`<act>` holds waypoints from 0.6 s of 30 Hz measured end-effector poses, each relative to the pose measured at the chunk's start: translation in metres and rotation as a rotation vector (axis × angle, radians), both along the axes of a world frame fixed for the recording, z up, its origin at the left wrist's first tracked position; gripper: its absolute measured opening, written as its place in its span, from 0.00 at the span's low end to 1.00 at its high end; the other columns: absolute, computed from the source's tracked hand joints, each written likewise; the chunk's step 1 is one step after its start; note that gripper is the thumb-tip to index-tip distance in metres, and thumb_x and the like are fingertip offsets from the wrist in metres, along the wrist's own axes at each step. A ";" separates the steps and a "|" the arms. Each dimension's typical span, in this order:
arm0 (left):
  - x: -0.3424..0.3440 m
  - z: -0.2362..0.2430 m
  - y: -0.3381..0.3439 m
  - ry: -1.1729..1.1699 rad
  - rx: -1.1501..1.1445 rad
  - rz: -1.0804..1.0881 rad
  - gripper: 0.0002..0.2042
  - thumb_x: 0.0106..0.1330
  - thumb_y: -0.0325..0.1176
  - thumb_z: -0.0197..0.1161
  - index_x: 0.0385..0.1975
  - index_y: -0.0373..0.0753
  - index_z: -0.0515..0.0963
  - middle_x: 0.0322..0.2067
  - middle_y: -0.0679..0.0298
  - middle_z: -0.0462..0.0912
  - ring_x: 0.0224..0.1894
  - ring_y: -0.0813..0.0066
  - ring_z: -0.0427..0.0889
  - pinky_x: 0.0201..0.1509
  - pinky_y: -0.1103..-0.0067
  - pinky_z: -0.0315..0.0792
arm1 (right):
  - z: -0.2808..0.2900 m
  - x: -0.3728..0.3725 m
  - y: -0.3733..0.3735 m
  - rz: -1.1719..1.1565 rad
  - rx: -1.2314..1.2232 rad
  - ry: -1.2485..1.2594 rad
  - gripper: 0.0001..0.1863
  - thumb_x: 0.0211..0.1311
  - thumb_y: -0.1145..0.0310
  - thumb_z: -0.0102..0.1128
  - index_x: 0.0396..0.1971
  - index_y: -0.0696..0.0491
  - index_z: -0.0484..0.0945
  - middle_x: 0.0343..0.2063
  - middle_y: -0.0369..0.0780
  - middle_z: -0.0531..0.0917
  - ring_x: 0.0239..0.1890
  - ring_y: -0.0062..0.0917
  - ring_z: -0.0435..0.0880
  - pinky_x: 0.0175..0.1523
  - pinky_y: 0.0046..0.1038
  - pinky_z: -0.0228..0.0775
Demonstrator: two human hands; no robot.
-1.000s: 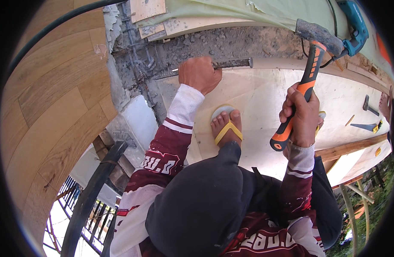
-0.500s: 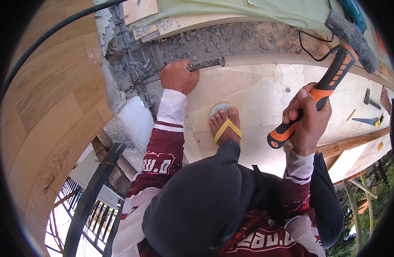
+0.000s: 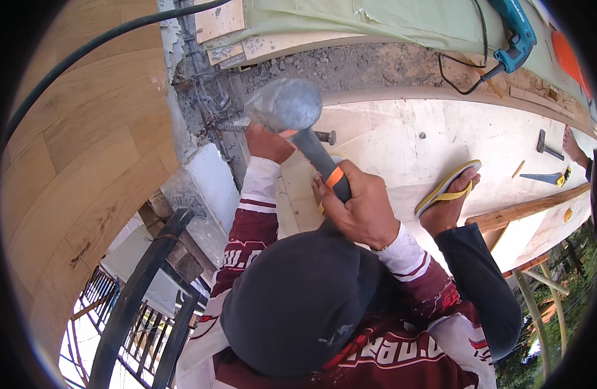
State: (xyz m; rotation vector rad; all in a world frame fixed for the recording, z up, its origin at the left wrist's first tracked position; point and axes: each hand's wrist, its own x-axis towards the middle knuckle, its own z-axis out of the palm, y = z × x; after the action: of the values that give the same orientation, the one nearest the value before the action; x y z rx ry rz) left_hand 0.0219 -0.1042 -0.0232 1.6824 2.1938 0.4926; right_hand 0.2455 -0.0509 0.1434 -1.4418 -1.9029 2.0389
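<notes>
My left hand [image 3: 268, 143] is closed around a rusty ribbed steel chisel [image 3: 232, 128]. The chisel lies nearly level, with its tip toward the broken concrete edge [image 3: 204, 104] and its flared striking end [image 3: 330, 137] sticking out to the right. In my right hand [image 3: 364, 206] is a sledgehammer [image 3: 287, 104] with a heavy grey head and a black and orange handle. The hammer head is raised over my left hand and hides part of it and of the chisel. Bent reinforcing bars [image 3: 224, 97] show in the chipped concrete.
Wood-look flooring [image 3: 91, 129] lies left, crossed by a black cable [image 3: 71, 55]. A teal power tool [image 3: 517, 39] rests on green sheeting at the far right. A hammer [image 3: 549, 146], a handsaw [image 3: 546, 177] and another person's foot [image 3: 574, 146] are on the plywood [image 3: 389, 142].
My right hand has swung the sledgehammer from the right over to the left, above the chisel. My left hand keeps its grip on the chisel. The view has shifted a little.
</notes>
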 end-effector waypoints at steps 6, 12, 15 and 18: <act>-0.005 0.025 0.025 0.025 0.079 0.069 0.08 0.50 0.35 0.68 0.17 0.41 0.77 0.20 0.56 0.82 0.25 0.52 0.82 0.31 0.61 0.74 | 0.058 0.028 0.054 -0.919 0.213 0.242 0.03 0.64 0.76 0.55 0.32 0.58 0.72 0.12 0.34 0.72 0.11 0.18 0.69 0.21 0.23 0.67; -0.010 0.025 0.026 0.002 0.057 0.117 0.06 0.49 0.35 0.68 0.18 0.42 0.79 0.21 0.56 0.82 0.25 0.51 0.82 0.31 0.60 0.75 | 0.033 0.015 0.017 -0.891 0.017 0.285 0.04 0.64 0.75 0.56 0.31 0.58 0.71 0.16 0.37 0.76 0.16 0.18 0.74 0.24 0.23 0.69; -0.006 0.024 0.020 -0.020 0.024 0.081 0.06 0.48 0.35 0.68 0.18 0.42 0.79 0.21 0.56 0.83 0.26 0.51 0.82 0.32 0.60 0.75 | -0.004 0.005 -0.007 -0.474 -0.178 0.052 0.06 0.62 0.74 0.59 0.30 0.57 0.72 0.13 0.34 0.74 0.12 0.17 0.73 0.18 0.21 0.65; -0.003 0.024 0.018 0.026 0.040 0.052 0.06 0.48 0.35 0.68 0.18 0.42 0.79 0.22 0.55 0.83 0.26 0.51 0.82 0.32 0.60 0.75 | -0.008 0.028 0.000 -0.702 -0.270 -0.072 0.07 0.61 0.72 0.60 0.31 0.58 0.72 0.16 0.36 0.75 0.15 0.18 0.74 0.22 0.24 0.68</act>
State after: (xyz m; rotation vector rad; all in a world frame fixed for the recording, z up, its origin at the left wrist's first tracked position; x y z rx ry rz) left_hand 0.0186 -0.0859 0.0004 1.6644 2.2655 0.5343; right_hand 0.2730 -0.0510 0.1357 -1.8977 -0.9244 1.9251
